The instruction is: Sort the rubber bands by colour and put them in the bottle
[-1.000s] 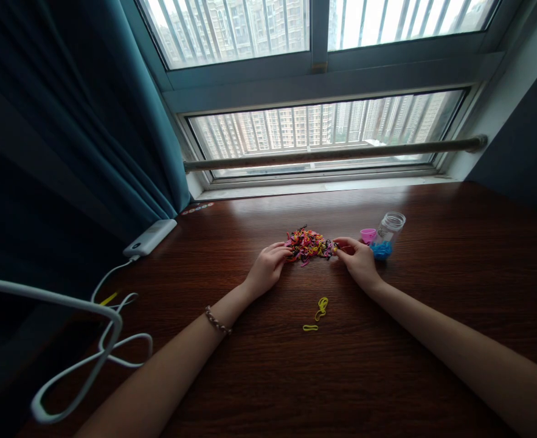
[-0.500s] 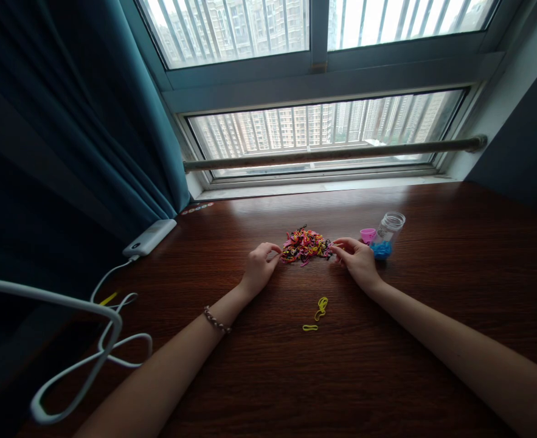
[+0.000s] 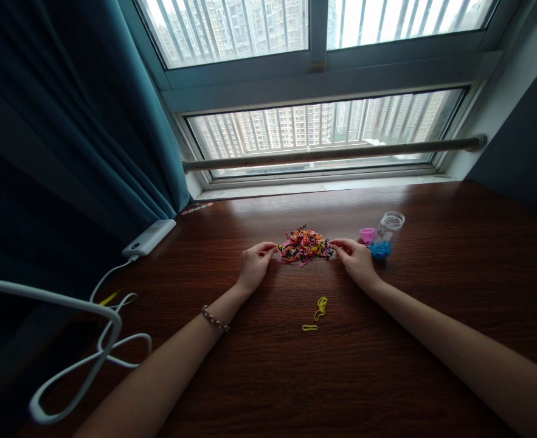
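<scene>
Pile of small bands [image 3: 305, 246]: loose, tangled heap — pink, orange, yellow, black — between left hand [image 3: 255, 266] and right hand [image 3: 356, 261], edges at the fingertips of both. Yellow bands [image 3: 322, 308]: separate, nearer the wearer than either hand — one looped cluster, one flattened narrow loop just beside it.

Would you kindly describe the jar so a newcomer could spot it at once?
Below the window is a brown table. On it, beside the right hand, is the jar: clear, with blue contents, unlike the pink cup next to it.
</scene>
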`<state>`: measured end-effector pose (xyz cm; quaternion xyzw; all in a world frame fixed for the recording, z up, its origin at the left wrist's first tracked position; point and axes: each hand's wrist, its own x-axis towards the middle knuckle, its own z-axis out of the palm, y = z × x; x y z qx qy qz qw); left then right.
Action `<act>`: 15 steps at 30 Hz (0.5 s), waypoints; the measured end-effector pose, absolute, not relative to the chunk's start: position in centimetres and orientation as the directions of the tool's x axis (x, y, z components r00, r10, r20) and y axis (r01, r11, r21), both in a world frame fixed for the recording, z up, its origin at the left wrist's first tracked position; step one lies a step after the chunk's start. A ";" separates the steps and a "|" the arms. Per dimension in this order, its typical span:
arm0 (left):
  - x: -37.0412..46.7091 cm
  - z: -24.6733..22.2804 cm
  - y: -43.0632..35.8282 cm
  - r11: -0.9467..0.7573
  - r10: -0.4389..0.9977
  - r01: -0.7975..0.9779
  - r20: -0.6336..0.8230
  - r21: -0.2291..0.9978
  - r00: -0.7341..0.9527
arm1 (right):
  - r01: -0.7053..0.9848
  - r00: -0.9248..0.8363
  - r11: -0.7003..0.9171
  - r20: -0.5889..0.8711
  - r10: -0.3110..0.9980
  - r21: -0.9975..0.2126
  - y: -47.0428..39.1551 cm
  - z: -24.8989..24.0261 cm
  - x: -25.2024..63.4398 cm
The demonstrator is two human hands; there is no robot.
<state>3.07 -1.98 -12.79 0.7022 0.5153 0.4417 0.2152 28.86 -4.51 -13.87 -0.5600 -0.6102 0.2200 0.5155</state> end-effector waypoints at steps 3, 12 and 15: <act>3.1 -12.7 -1.9 -0.395 0.902 0.521 0.425 0.756 0.067 | 0.420 0.157 0.259 0.351 0.923 -0.870 -4.4 -14.1 28.9; 2.9 -12.4 -2.1 -0.460 0.850 0.621 0.516 0.634 0.102 | 0.393 0.131 0.303 0.379 0.916 -0.868 -4.8 -13.6 28.9; 2.9 -12.7 -1.9 -0.452 0.852 0.621 0.517 0.641 0.086 | 0.400 0.136 0.292 0.372 0.918 -0.869 -4.8 -13.5 28.9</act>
